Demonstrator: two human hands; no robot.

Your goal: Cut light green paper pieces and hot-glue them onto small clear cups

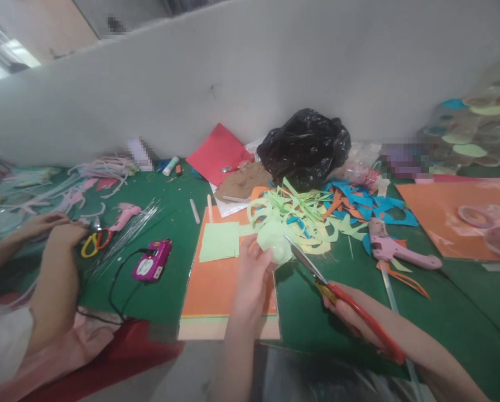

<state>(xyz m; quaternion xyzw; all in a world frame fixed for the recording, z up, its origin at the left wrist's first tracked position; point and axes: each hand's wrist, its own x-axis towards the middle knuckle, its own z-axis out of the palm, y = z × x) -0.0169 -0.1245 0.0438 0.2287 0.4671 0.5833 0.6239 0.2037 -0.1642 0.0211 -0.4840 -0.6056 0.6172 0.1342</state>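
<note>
My left hand is closed on a rounded piece of light green paper, pinched between thumb and fingers. A translucent round shape shows on its surface, but I cannot make out what it is. My right hand grips red-handled scissors, their blades pointing up and left. The blade tips are at the right edge of the green piece; whether they touch it I cannot tell. Square light green sheets lie left of my left hand, on a stack of orange paper.
Green paper scraps and blue scraps lie behind my hands, before a black plastic bag. A pink glue gun with a cord lies right. At left are a purple box and a co-worker's hands.
</note>
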